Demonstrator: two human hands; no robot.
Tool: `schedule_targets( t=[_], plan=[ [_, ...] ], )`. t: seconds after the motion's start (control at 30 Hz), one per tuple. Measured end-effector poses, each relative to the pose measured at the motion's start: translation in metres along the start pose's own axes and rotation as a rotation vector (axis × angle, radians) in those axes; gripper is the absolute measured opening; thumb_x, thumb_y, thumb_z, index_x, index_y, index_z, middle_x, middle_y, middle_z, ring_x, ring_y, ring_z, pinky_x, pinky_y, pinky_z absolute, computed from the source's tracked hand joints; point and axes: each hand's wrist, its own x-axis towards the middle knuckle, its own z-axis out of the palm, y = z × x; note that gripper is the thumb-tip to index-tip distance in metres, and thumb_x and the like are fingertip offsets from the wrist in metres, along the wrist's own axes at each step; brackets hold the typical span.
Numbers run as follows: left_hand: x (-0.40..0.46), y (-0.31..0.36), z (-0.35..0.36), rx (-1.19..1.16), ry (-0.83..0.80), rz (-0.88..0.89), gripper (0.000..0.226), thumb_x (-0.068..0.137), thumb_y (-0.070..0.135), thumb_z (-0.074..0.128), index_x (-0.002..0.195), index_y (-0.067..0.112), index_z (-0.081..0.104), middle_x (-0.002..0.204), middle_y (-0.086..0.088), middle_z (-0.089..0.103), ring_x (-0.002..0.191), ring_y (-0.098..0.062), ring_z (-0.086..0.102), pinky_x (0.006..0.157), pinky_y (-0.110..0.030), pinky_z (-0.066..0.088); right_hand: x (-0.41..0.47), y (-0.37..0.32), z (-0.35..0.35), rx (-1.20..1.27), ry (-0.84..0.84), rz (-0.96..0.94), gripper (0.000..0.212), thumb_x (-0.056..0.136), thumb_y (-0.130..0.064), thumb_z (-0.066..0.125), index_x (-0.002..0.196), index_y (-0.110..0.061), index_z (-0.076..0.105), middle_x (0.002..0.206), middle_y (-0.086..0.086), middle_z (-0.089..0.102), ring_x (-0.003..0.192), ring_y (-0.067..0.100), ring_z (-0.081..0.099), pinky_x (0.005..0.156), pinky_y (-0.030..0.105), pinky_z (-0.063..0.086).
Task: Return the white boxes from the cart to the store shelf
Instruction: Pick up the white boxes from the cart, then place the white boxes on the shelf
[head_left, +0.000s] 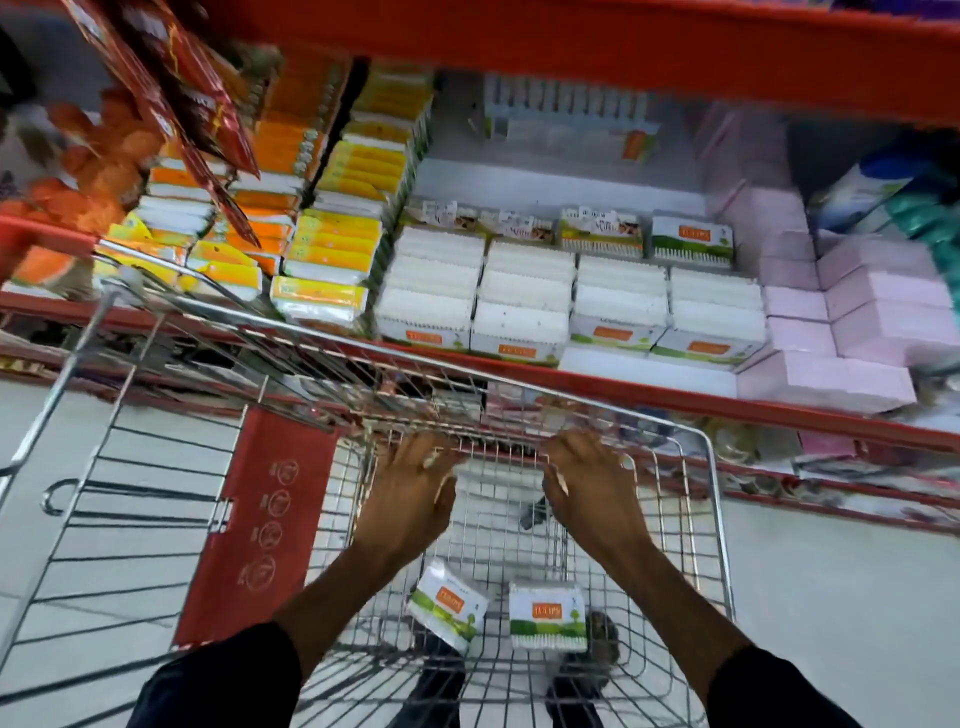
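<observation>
**Both hands over the cart, two white boxes lying inside**

Over the far end of the wire cart (719, 519), both hands reach forward with bare forearms and dark sleeves. Each hand's grip is apart and holds nothing: the left hand (410, 493) has its fingers spread at the cart's far rim, and the right hand (587, 483) lies beside it with fingers loosely curled toward the same rim. Whether the fingertips touch the wire cannot be told through the blur.

On the cart's mesh floor, nearer the person than the hands, lie two white boxes with green and orange labels. The tilted box (448, 605) sits under the left forearm; the squarer box (548, 616) lies just beside it, toward the right forearm.

Beyond the cart's far rim runs the red store shelf (623, 387). Rows of matching stocked white boxes (571, 301) stand on it straight ahead of the cart. Yellow and orange packs (332, 244) are stacked to the left of those rows, pink packs (857, 312) to the right. A red seat flap (260, 519) hangs at the cart's left side.
</observation>
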Motion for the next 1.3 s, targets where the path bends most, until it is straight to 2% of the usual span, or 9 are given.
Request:
schedule_targets(
  t=[0.17, 0.27, 0.4, 0.47, 0.53, 0.63, 0.83, 1.03, 1.3],
  plan=[
    [-0.054, -0.013, 0.093, 0.020, -0.581, 0.026, 0.040, 0.088, 0.014, 0.062, 0.128, 0.019, 0.061, 0.136, -0.009, 0.058, 0.127, -0.032, 0.054, 0.107, -0.041, 0.044, -0.065, 0.033, 0.086, 0.054, -0.528, 0.168, 0.033, 0.092, -0.016, 0.058, 0.125, -0.015, 0.061, 0.131, 0.010, 0.062, 0.126, 0.030, 0.052, 0.103, 0.039, 0.045],
    [-0.073, -0.024, 0.142, 0.049, -0.693, 0.005, 0.031, 0.086, 0.019, 0.066, 0.115, 0.027, 0.064, 0.120, -0.006, 0.065, 0.109, -0.032, 0.065, 0.096, -0.038, 0.053, -0.083, 0.044, 0.122, -0.034, -0.715, 0.154, 0.041, 0.096, -0.018, 0.053, 0.136, -0.013, 0.051, 0.141, 0.012, 0.052, 0.133, 0.031, 0.044, 0.108, 0.039, 0.039],
    [-0.081, -0.039, 0.172, 0.129, -0.781, 0.043, 0.008, 0.084, 0.016, 0.069, 0.090, 0.021, 0.068, 0.093, -0.007, 0.071, 0.075, -0.017, 0.067, 0.069, -0.024, 0.055, -0.088, 0.048, 0.144, -0.113, -0.801, 0.128, 0.041, 0.092, -0.014, 0.057, 0.132, -0.008, 0.051, 0.137, 0.015, 0.052, 0.130, 0.032, 0.045, 0.104, 0.040, 0.042],
    [-0.076, -0.030, 0.169, 0.080, -0.785, 0.050, 0.008, 0.091, 0.017, 0.062, 0.097, 0.015, 0.066, 0.108, -0.013, 0.068, 0.085, -0.020, 0.064, 0.078, -0.027, 0.051, -0.088, 0.050, 0.149, -0.095, -0.760, 0.129, 0.035, 0.087, -0.010, 0.060, 0.121, -0.008, 0.057, 0.127, 0.014, 0.057, 0.122, 0.031, 0.051, 0.097, 0.037, 0.043],
    [-0.071, -0.025, 0.165, 0.040, -0.847, 0.017, 0.032, 0.066, -0.004, 0.077, 0.097, 0.003, 0.070, 0.105, -0.019, 0.071, 0.091, -0.033, 0.069, 0.080, -0.032, 0.057, -0.089, 0.050, 0.148, -0.065, -0.714, 0.129, 0.030, 0.086, -0.010, 0.060, 0.116, -0.010, 0.059, 0.122, 0.012, 0.060, 0.118, 0.030, 0.054, 0.094, 0.035, 0.043],
    [-0.071, -0.029, 0.155, -0.129, -0.823, -0.087, 0.033, 0.048, -0.011, 0.081, 0.076, 0.003, 0.071, 0.081, -0.017, 0.070, 0.075, -0.034, 0.072, 0.065, -0.032, 0.059, -0.088, 0.047, 0.137, -0.052, -0.703, 0.160, 0.026, 0.087, -0.011, 0.061, 0.113, -0.013, 0.060, 0.120, 0.010, 0.062, 0.115, 0.029, 0.055, 0.092, 0.035, 0.044],
    [-0.053, -0.004, 0.096, -0.067, -0.582, -0.039, 0.046, 0.077, -0.013, 0.058, 0.116, 0.009, 0.067, 0.122, -0.010, 0.063, 0.111, -0.027, 0.060, 0.087, -0.029, 0.047, -0.079, 0.030, 0.087, -0.017, -0.489, 0.191, 0.024, 0.080, -0.006, 0.064, 0.102, -0.016, 0.065, 0.107, 0.006, 0.067, 0.103, 0.027, 0.062, 0.080, 0.032, 0.048],
    [-0.022, 0.035, 0.007, 0.058, -0.159, 0.117, 0.057, 0.052, -0.021, 0.074, 0.098, 0.012, 0.076, 0.093, -0.006, 0.073, 0.084, -0.026, 0.070, 0.071, -0.035, 0.062, -0.045, 0.009, -0.025, -0.088, -0.065, 0.194, 0.041, 0.053, 0.001, 0.082, 0.083, -0.023, 0.072, 0.085, -0.003, 0.072, 0.081, 0.022, 0.070, 0.063, 0.027, 0.056],
    [0.033, 0.118, -0.088, 0.039, 0.135, 0.207, 0.041, 0.065, -0.013, 0.078, 0.103, 0.004, 0.075, 0.094, -0.009, 0.072, 0.088, -0.028, 0.066, 0.078, -0.038, 0.058, -0.032, 0.021, -0.159, 0.009, 0.290, 0.155, 0.032, 0.073, -0.001, 0.074, 0.101, -0.017, 0.069, 0.100, 0.003, 0.069, 0.095, 0.028, 0.062, 0.079, 0.038, 0.056]
  ],
)
